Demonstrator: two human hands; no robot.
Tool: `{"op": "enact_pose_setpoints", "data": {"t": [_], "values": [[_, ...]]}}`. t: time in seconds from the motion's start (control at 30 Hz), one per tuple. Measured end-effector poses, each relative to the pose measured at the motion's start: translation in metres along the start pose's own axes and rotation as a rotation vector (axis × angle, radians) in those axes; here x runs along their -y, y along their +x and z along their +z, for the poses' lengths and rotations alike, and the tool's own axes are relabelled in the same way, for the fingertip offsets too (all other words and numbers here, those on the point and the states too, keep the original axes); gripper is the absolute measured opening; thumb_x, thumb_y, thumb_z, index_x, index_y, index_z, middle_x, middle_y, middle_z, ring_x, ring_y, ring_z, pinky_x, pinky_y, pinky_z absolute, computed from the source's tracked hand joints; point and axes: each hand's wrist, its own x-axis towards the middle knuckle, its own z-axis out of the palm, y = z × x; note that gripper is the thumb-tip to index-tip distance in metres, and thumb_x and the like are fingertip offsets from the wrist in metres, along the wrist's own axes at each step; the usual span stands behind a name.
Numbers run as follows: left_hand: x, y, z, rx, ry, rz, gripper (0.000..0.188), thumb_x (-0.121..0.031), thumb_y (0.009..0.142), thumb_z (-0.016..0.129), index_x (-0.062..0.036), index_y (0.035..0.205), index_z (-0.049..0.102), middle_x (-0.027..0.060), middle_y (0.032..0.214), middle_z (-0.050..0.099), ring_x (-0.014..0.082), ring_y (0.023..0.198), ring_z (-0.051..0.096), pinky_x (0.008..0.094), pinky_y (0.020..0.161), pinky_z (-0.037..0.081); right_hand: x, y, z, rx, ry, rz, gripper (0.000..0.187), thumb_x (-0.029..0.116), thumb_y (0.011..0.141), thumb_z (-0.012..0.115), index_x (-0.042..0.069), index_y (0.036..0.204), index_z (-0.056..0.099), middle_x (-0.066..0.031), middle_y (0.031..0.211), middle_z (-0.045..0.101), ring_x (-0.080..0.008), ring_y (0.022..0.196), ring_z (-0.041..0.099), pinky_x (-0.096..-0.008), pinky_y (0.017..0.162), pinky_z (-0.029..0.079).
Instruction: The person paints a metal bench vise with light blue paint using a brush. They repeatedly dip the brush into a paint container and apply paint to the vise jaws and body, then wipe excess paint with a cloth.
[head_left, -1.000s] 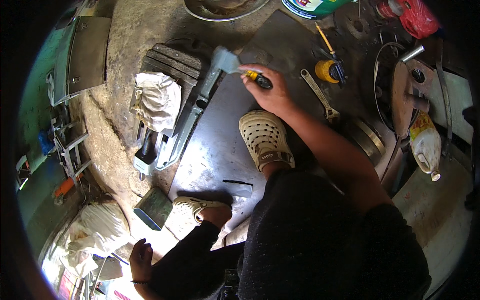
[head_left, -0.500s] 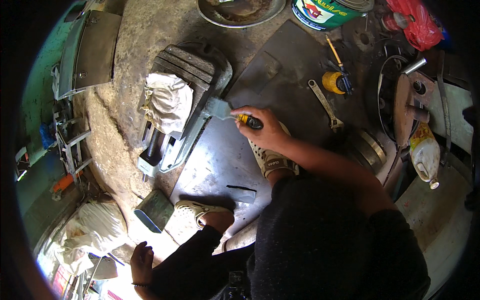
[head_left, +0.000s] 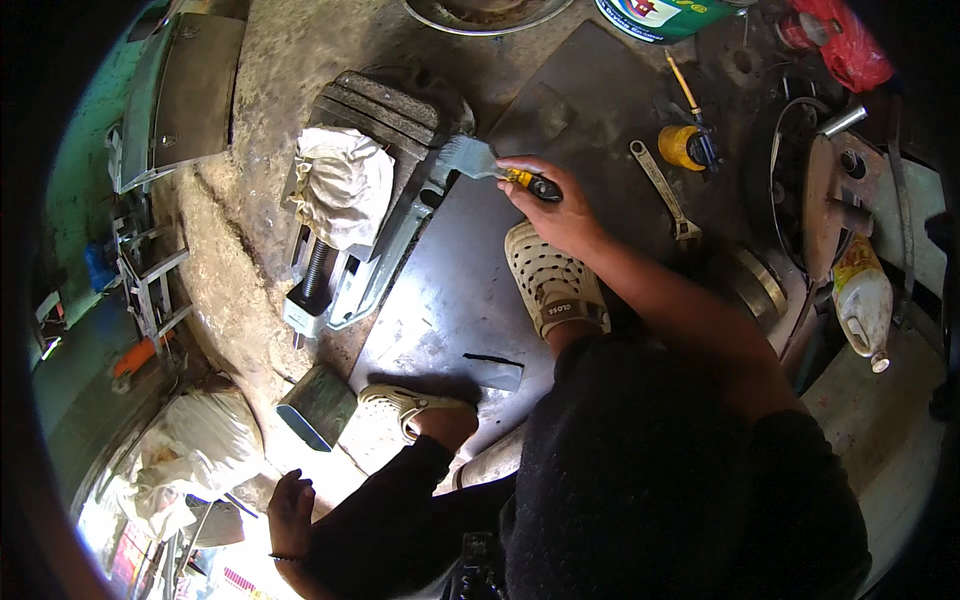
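In my right hand (head_left: 562, 205) is a paintbrush (head_left: 541, 186), gripped by its yellow-and-black handle. Its wide grey-blue bristles lie against the right side of a bench vise (head_left: 375, 258), close to the jaw end. The side rail of the vise has a grey-blue coat, while the ridged jaw top looks dark and dusty. A crumpled white cloth (head_left: 345, 188) covers the middle of the vise. My left hand (head_left: 291, 513) hangs at the lower left beside my leg, holding nothing, with its fingers loosely apart.
The vise stands partly on a dark metal sheet (head_left: 440, 290), where my feet rest. To the right lie an adjustable wrench (head_left: 664, 195), a yellow container (head_left: 682, 147) and a plastic bottle (head_left: 862, 300). A green paint bucket (head_left: 665, 18) and round pan (head_left: 488, 22) are at the far side.
My right hand has moved the brush farther away along the vise's right side, toward the jaws. The view has shifted slightly. My left hand stays beside my leg.
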Motion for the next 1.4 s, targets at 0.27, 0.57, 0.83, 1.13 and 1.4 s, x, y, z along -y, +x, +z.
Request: {"op": "enact_pose_setpoints", "data": {"t": [0.27, 0.57, 0.83, 1.13, 1.4], "values": [[0.004, -0.004, 0.003, -0.018, -0.006, 0.009, 0.043, -0.018, 0.094, 0.062, 0.0049, 0.129, 0.055, 0.0204, 0.111, 0.068, 0.0268, 0.105, 0.065, 0.0371, 0.094, 0.049, -0.01, -0.029, 0.021, 0.039, 0.131, 0.092, 0.032, -0.004, 0.094, 0.059, 0.0, 0.126, 0.06, -0.0097, 0.114, 0.065, -0.0166, 0.102, 0.066, -0.0281, 0.091, 0.053], [0.004, -0.002, 0.002, -0.021, 0.019, -0.011, 0.043, -0.015, 0.093, 0.062, 0.0054, 0.129, 0.055, 0.0188, 0.11, 0.069, 0.0261, 0.105, 0.065, 0.0369, 0.094, 0.049, -0.012, -0.04, 0.048, 0.189, 0.081, 0.011, 0.033, -0.001, 0.095, 0.061, 0.003, 0.127, 0.059, -0.0079, 0.107, 0.067, -0.0124, 0.088, 0.069, -0.0233, 0.079, 0.055], [-0.004, -0.004, 0.001, -0.006, -0.016, -0.003, 0.044, -0.017, 0.093, 0.062, 0.0059, 0.129, 0.054, 0.019, 0.111, 0.067, 0.0255, 0.107, 0.063, 0.0369, 0.095, 0.048, 0.009, -0.039, 0.05, 0.334, -0.097, -0.061, 0.031, 0.008, 0.088, 0.068, 0.005, 0.119, 0.066, -0.0112, 0.101, 0.072, -0.0179, 0.096, 0.07, -0.0304, 0.085, 0.053], [-0.005, -0.004, 0.002, -0.007, -0.021, -0.033, 0.043, -0.014, 0.093, 0.061, 0.0059, 0.13, 0.054, 0.0181, 0.112, 0.067, 0.0249, 0.107, 0.062, 0.0362, 0.095, 0.047, 0.004, -0.027, 0.037, 0.207, -0.074, 0.004, 0.031, 0.007, 0.089, 0.069, 0.006, 0.12, 0.066, -0.0095, 0.107, 0.072, -0.0148, 0.091, 0.069, -0.0282, 0.084, 0.054], [-0.004, -0.004, 0.002, -0.03, -0.007, -0.018, 0.043, -0.015, 0.092, 0.061, 0.0049, 0.13, 0.054, 0.0174, 0.112, 0.067, 0.0235, 0.104, 0.062, 0.0354, 0.093, 0.048, 0.03, 0.008, -0.023, -0.22, 0.071, -0.021, 0.033, -0.002, 0.094, 0.06, 0.002, 0.126, 0.059, -0.0145, 0.116, 0.068, -0.0153, 0.094, 0.068, -0.0289, 0.085, 0.055]]}}
